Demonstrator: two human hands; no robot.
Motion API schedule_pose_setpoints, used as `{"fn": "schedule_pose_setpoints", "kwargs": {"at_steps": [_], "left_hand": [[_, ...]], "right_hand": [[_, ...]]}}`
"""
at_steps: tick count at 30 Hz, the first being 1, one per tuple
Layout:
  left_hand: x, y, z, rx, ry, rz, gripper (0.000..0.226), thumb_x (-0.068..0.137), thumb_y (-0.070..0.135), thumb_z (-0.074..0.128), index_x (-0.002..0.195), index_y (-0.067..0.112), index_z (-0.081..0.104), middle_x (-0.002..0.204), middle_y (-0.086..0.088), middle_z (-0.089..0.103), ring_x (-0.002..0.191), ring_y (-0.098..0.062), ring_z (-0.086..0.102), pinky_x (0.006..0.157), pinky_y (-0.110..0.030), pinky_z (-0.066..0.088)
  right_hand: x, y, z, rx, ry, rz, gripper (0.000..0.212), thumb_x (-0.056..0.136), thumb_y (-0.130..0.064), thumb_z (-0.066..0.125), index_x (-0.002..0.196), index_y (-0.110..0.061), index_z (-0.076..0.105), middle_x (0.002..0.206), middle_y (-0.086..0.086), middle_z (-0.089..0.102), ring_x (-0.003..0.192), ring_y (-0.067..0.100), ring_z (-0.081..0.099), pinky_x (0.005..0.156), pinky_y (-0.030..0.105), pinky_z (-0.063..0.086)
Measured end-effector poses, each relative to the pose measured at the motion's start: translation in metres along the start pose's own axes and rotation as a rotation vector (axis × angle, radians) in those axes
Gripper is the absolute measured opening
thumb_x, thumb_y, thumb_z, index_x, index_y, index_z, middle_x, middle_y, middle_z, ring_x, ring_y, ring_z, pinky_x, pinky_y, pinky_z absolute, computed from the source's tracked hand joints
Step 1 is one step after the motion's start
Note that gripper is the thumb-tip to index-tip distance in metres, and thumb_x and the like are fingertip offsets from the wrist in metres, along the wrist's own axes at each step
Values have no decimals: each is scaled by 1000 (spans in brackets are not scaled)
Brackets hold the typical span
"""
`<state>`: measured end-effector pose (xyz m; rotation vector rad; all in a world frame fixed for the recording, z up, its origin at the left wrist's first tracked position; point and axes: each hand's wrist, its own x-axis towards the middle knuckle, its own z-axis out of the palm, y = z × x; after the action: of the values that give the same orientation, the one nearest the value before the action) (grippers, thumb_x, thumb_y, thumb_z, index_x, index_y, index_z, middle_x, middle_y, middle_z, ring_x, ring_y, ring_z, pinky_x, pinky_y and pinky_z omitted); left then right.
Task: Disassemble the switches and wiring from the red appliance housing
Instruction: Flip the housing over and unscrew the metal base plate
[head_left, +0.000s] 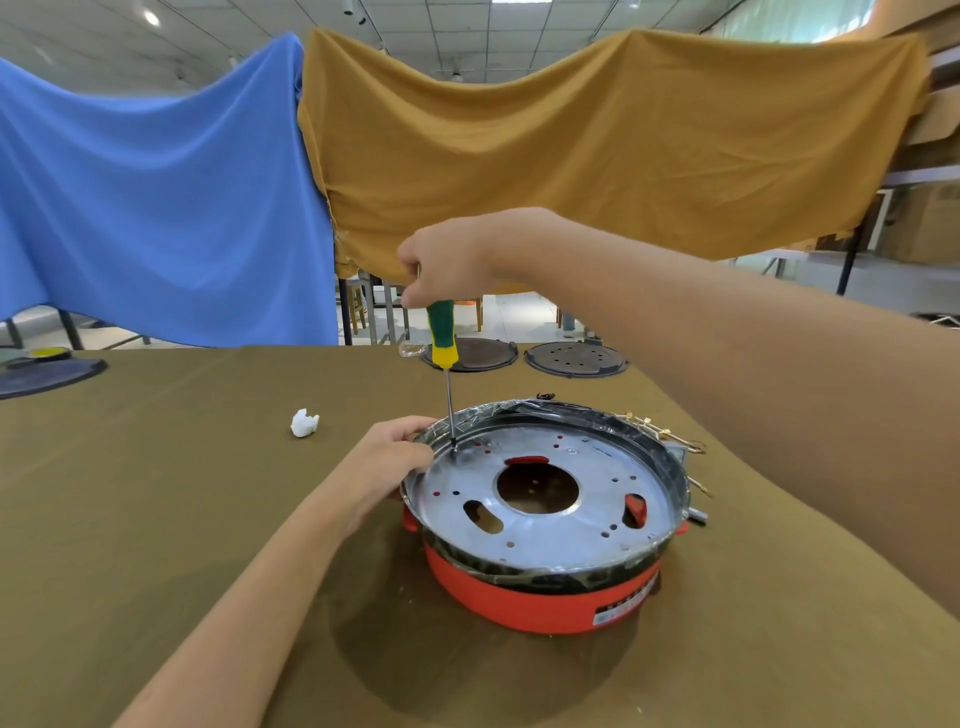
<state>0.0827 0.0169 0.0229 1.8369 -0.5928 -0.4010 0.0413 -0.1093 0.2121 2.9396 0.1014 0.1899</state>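
Note:
The round red appliance housing (540, 597) sits on the olive table, topped by a silver metal plate (597, 488) with a big centre hole and several small holes. My right hand (447, 260) grips the top of a green-and-yellow screwdriver (441, 338), held upright. Its tip touches the plate near the far left rim. My left hand (384, 467) holds the housing's left rim beside the tip. Loose wires with brass terminals (660, 431) hang over the far right rim.
A crumpled white scrap (304, 422) lies left of the housing. Two dark round plates (475, 354) (576, 358) rest at the table's far edge, another dark disc (47, 375) at far left. Blue and mustard cloths hang behind the table.

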Motion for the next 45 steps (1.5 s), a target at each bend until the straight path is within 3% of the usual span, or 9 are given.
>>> {"fn": "schedule_pose_setpoints", "kwargs": {"at_steps": [7,11,14,19,23,29,35,39,45], "left_hand": [[1,-2,0,14,7,2,52,57,11,52,100,30,75,97,-10,75,98,-34,69,92,-50,54],[2,-3,-1,21,12,11,48,67,2,51,99,29,75,98,-13,74,94,-33,69,93,-52,53],[3,-3,-1,24,8,0,53,58,10,51,102,29,75,98,-13,74,95,-35,69,92,-52,53],[3,-4,-1,4,-6,12,47,67,3,52,94,32,76,95,-12,74,83,-25,67,87,-49,54],[3,-4,-1,7,0,22,47,69,2,51,97,31,76,98,-14,74,89,-34,68,90,-52,53],[5,-4,-1,13,4,15,50,63,6,51,100,29,75,99,-17,73,90,-37,67,92,-55,52],[5,-6,-2,-7,-4,12,49,63,5,51,91,35,76,94,-9,75,82,-23,69,81,-45,56],[6,-7,-3,7,-9,15,50,70,0,49,93,36,76,93,-9,75,82,-24,69,81,-44,56],[3,-3,-1,11,0,10,49,63,6,51,96,33,76,96,-9,75,96,-34,69,90,-51,54]], "right_hand": [[-2,-1,-3,384,-54,-22,23,86,-14,58,107,-10,64,103,4,63,88,19,59,73,31,58],[-2,0,2,-59,14,157,56,93,-68,41,86,-14,54,76,3,59,67,19,59,56,32,44],[0,7,10,-299,151,180,61,100,-64,32,72,-13,48,72,0,50,61,16,46,53,30,30],[-4,24,6,339,-31,-25,7,98,-24,52,103,-18,53,93,0,53,79,17,48,62,25,41],[-5,16,9,621,-19,-35,17,87,-8,51,99,-18,55,98,2,53,85,19,51,65,28,49],[3,9,12,-234,210,174,63,98,-67,32,72,-12,50,70,1,53,59,18,52,50,30,34],[-4,22,2,217,-4,-36,8,96,-23,51,94,-16,56,87,-1,53,70,15,44,59,26,35],[-9,17,7,481,5,-57,16,84,-2,52,94,-14,56,87,1,53,71,19,45,55,24,38],[-4,16,11,-249,131,238,63,96,-69,31,74,-14,52,73,2,55,62,19,53,52,30,34]]}}
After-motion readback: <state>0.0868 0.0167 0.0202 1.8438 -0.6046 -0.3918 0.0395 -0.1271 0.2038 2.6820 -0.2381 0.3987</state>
